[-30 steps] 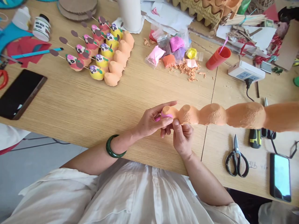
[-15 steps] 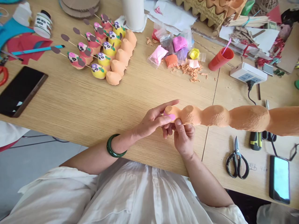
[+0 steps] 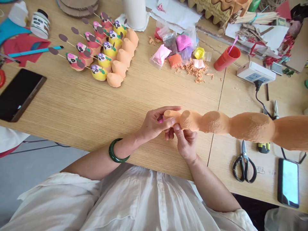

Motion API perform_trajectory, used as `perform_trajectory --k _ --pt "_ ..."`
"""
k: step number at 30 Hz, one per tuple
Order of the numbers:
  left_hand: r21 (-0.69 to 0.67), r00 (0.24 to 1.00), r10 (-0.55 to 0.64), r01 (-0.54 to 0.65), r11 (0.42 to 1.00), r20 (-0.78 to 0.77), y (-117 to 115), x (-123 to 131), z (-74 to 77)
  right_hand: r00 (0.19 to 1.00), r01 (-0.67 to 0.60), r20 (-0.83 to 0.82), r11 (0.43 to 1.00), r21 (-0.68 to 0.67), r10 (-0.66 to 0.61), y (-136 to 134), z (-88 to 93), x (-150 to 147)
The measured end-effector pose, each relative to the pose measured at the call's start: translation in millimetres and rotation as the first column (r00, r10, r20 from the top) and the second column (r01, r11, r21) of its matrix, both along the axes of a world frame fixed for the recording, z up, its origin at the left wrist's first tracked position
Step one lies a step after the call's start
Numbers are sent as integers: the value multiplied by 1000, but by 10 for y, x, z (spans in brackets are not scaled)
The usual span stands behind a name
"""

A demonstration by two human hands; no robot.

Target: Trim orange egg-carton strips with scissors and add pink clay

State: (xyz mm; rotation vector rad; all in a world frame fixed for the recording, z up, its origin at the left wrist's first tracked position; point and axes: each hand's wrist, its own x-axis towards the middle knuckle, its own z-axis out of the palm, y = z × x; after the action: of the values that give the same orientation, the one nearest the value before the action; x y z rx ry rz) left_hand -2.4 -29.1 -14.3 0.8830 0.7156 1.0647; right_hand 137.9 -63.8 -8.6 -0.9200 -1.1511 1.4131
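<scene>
An orange-painted egg carton strip [image 3: 215,122] with a row of bumps runs from my hands out past the right edge of the head view. My left hand [image 3: 154,123] is closed around its left end, thumb on the near side and index finger along the far side. A bit of pink clay [image 3: 161,119] shows at that end, mostly covered by my fingers. Just right of it, my right hand [image 3: 187,142] pinches the strip's lower edge with thumb and curled fingers. The strip is held above the wooden table [image 3: 96,106].
Decorated pink and yellow carton cups [image 3: 103,59] stand at the back left beside plain orange ones. Bagged coloured clay [image 3: 184,43], a red cup [image 3: 226,58] and a power strip [image 3: 256,72] lie farther back. Scissors [image 3: 244,163] and phones [image 3: 288,183] are near the front edge.
The strip has shifted left and its right part looks nearer the camera. My left thumb has moved left and the pink clay is now more hidden behind my fingers. The view has shifted slightly.
</scene>
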Motion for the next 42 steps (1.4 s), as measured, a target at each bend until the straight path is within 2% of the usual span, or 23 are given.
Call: perform_trajectory --k 3,6,9,14,19,24,28,30,34,42 --pt "-28 1000 -5 5 1000 -9 21 -6 11 1000 -10 -25 999 -49 9 22 -23 -11" --pt "-84 996 -74 78 993 50 37 -27 38 996 2 -91 993 -120 -13 48 -46 -2" --pt "-66 990 -122 127 990 65 30 -40 52 988 30 -147 988 -149 -53 61 -47 20" --pt "19 998 -56 56 998 -18 9 -18 25 993 15 -115 990 -139 -31 55 -27 24" --pt "36 999 -18 20 999 -45 23 -6 1 995 -20 -101 992 -124 7 55 -40 -1" --pt "-11 996 -90 90 996 -18 29 -30 50 976 -11 -213 972 -233 -40 124 41 45" --pt "1 986 -167 167 986 7 36 -13 104 952 -38 -299 948 -315 -61 208 102 101" --pt "4 994 -109 110 994 -17 47 4 109 950 -28 -302 940 -341 -81 239 104 111" --pt "-50 987 128 -133 990 -95 83 11 79 945 49 -286 932 -359 -160 266 87 107" --pt "-99 996 55 -62 993 -71 119 -12 49 941 31 -306 940 -340 -142 280 57 142"
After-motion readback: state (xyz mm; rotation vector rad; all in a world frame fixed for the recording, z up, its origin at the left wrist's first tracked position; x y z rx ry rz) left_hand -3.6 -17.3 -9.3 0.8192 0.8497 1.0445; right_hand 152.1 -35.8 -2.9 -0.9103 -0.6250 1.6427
